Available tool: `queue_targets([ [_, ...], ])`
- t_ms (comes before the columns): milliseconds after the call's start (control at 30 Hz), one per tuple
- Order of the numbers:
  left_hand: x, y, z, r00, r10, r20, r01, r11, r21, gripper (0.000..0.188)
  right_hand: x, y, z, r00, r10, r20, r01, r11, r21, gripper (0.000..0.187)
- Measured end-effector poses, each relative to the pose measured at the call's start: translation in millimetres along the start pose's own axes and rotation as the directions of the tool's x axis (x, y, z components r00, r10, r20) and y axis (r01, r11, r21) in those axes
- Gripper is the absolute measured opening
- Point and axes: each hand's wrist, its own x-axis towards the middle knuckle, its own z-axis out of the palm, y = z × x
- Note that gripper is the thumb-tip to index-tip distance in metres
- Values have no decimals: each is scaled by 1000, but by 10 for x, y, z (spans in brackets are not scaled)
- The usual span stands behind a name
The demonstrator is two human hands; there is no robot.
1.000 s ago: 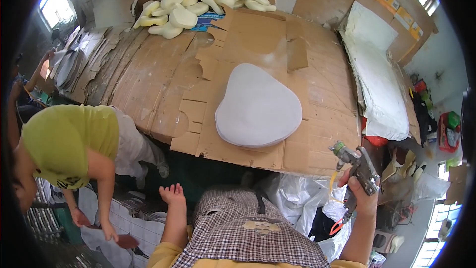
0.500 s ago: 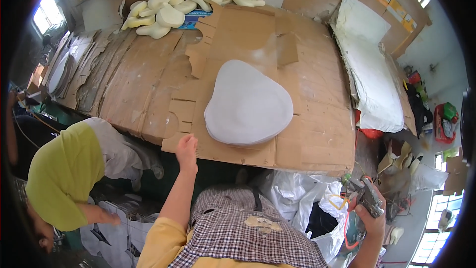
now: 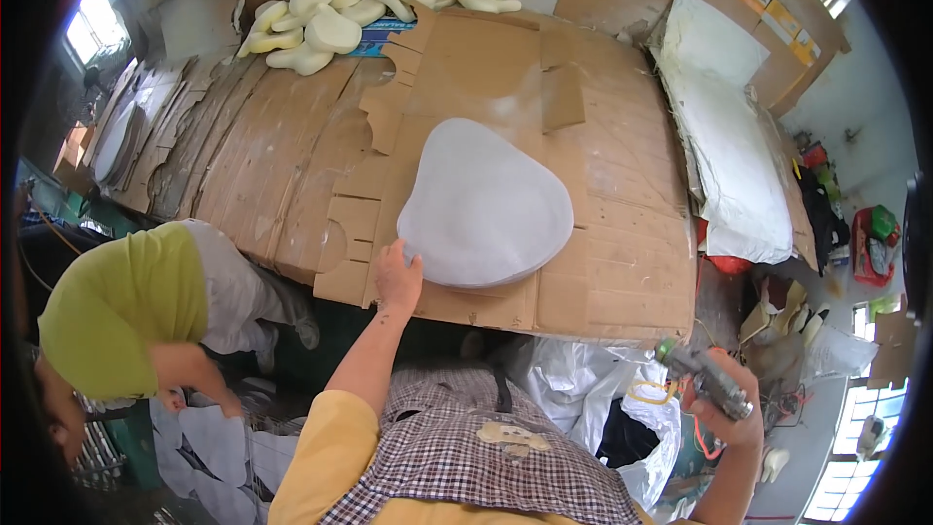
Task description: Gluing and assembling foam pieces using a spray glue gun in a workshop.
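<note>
A stack of thin, light grey pieces, shaped like a rounded triangle, lies on the cardboard-covered table in front of me. At its near left corner is my left hand, fingers partly bent and slightly apart, the tips at the stack's edge. To the right, beyond the table's near edge, my right hand is wrapped around a metal spray gun. The gun's nozzle end points left, toward the table's corner. A faint mist hangs over the far part of the cardboard.
Cream foam saddle-shaped pads are heaped at the table's far left. A white sheet covers a surface on the right. Below the table edge sits a white plastic bag. A co-worker in a green top bends over grey pieces at left.
My left hand has moved right and up to the stack's corner, its fist loosening. The spray gun has tilted a little. The co-worker's arms have shifted over the grey pieces.
</note>
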Motion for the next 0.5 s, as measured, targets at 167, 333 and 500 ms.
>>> queue_targets([
  [167, 18, 4, 22, 1000, 24, 0, -24, 995, 95, 29, 356, -28, 184, 976, -108, -190, 157, 951, 266, 54],
  [333, 57, 22, 64, 997, 47, -56, -46, 999, 5, 23, 69, 104, 154, 989, -138, -54, 147, 960, 238, 55],
  [500, 120, 104, 89, 960, -264, 97, 277, 827, -489, 25, -218, 345, 175, 980, 101, -172, -43, 948, 315, 60],
])
